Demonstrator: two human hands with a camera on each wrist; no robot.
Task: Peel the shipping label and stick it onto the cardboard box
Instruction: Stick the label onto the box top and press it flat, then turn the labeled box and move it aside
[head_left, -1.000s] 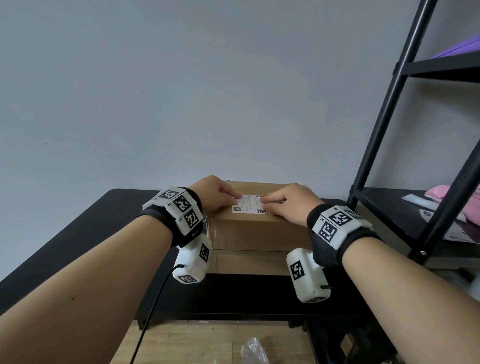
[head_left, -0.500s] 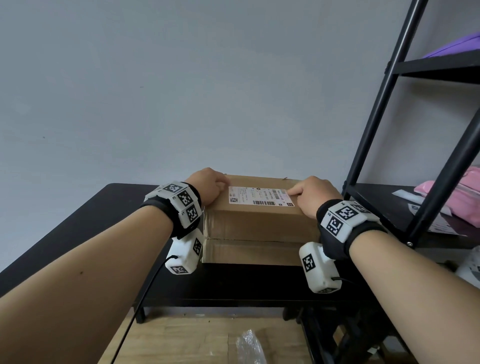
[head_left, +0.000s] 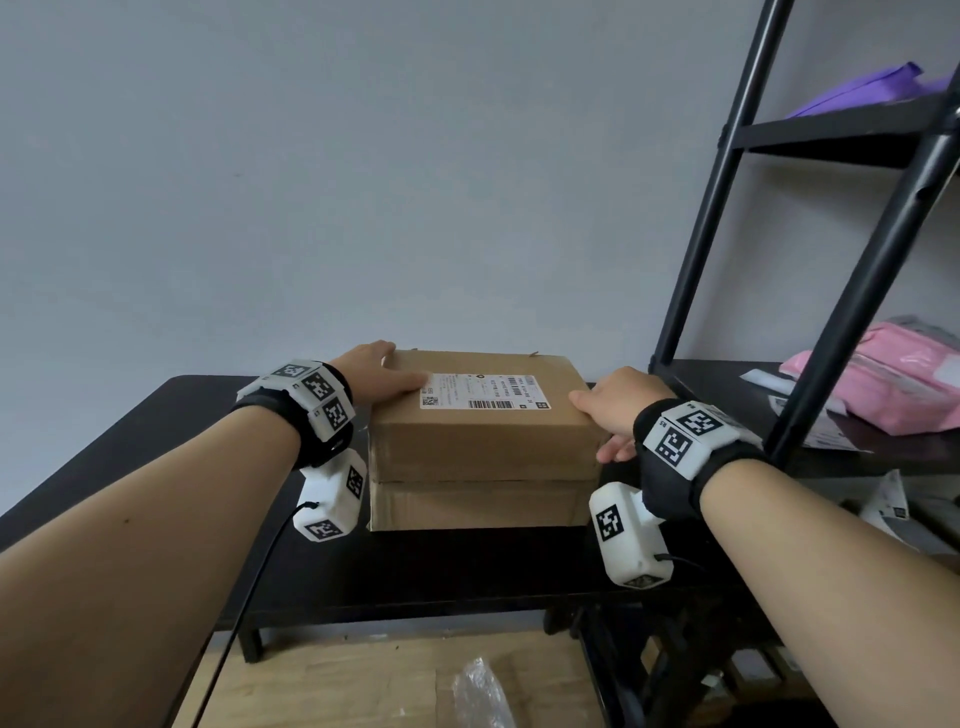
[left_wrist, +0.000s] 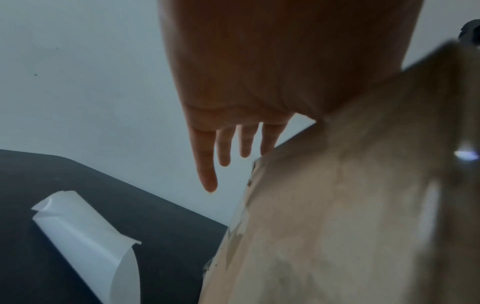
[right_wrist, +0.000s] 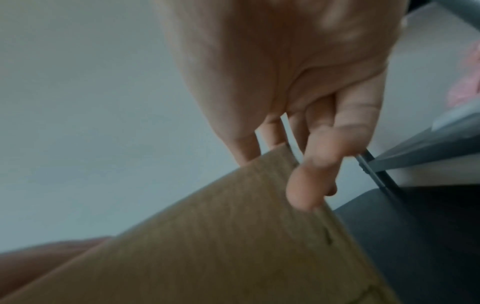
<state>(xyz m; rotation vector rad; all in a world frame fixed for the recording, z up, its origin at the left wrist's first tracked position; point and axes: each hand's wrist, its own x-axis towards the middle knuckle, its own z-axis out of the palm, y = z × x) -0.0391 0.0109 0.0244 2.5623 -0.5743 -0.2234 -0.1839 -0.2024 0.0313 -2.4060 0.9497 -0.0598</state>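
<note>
A brown cardboard box (head_left: 478, 447) stands on the black table (head_left: 156, 436), apparently on top of a second box. The white shipping label (head_left: 483, 397) lies flat on its top face, fully uncovered. My left hand (head_left: 371, 371) is at the box's top left edge, thumb resting on top beside the label's left end; in the left wrist view its fingers (left_wrist: 207, 164) stretch straight along the box's (left_wrist: 337, 205) left side. My right hand (head_left: 608, 415) is at the top right edge, thumb on top, its fingers (right_wrist: 309, 181) lying loosely against the box's (right_wrist: 233, 236) right side.
A curled white backing sheet (left_wrist: 85, 236) lies on the table left of the box. A black metal shelf rack (head_left: 727, 208) stands close on the right, holding pink (head_left: 893, 384) and purple (head_left: 862, 93) packages. The wall is right behind the box.
Both hands slid apart from the middle of the label to the box's left and right edges, uncovering the whole label. The right hand's fingers dropped onto the box's side.
</note>
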